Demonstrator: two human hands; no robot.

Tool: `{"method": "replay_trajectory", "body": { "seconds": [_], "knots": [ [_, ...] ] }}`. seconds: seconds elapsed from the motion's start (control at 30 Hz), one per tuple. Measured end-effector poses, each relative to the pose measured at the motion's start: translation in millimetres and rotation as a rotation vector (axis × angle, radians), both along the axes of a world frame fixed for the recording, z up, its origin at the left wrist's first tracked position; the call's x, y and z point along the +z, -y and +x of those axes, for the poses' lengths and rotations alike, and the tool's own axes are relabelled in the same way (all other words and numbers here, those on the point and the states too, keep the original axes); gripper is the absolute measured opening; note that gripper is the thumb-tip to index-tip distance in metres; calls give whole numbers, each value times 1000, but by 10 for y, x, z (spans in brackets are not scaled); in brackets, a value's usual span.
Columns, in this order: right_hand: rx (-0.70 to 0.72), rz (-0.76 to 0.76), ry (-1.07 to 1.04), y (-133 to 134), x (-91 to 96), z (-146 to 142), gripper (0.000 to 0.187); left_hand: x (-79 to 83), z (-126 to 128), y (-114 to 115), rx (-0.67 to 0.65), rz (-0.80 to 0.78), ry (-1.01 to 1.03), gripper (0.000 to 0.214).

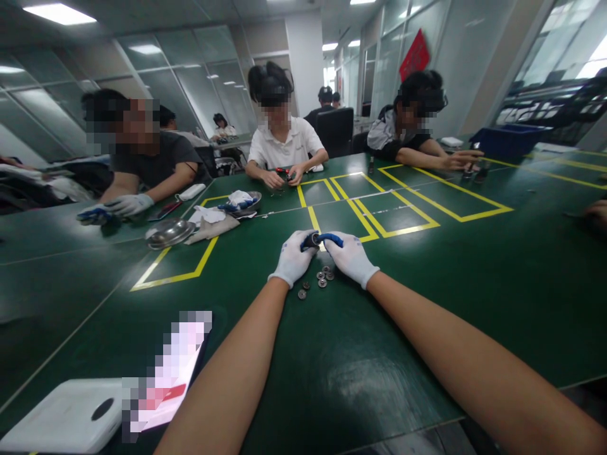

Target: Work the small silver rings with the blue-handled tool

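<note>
My left hand (293, 258), in a white glove with blue-coated fingers, is closed around a dark cylindrical part (311, 241) with a metal-looking round end. My right hand (351, 258), gloved the same way, has its fingers bent and pressed together at that round end. Whatever sits between the right fingertips is hidden. Just below the hands, several small round metal pieces (322, 276) with centre holes lie on the green table (370, 354). One such round piece (302, 294) rests slightly apart, nearer to my left wrist.
Yellow tape rectangles (408, 229) mark the table. To the left are a metal bowl (169, 232), cloths (213, 221) and a phone (183, 360) beside a white device (66, 414). Across sit co-workers, one in a white shirt (287, 145). A blue bin (507, 140) stands far right.
</note>
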State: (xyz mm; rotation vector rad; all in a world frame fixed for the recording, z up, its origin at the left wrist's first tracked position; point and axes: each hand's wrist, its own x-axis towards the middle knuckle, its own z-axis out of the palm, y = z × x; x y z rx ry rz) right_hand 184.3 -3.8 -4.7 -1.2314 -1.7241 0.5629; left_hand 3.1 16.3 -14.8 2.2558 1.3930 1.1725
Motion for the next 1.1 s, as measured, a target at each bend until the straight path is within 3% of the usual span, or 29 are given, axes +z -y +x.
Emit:
{"method": "replay_trajectory", "body": {
  "seconds": [0.17,0.47,0.73,0.93,1.1],
  "knots": [
    [-30,76,-15,-50,-35,14,18,-7,2,-1,29,-15,24,37],
    [-69,-34,30,15,26,-29,19,11,57,33,-11,2,-8,37],
    [-19,-46,19,21,25,-37,21,-15,43,22,-34,12,-27,38],
    [-88,-8,56,8,20,-32,24,-5,46,31,-46,25,-54,38],
    [-50,2,1,-18,-11,-6,18,-11,53,29,-88,48,-105,42]
  ]
}}
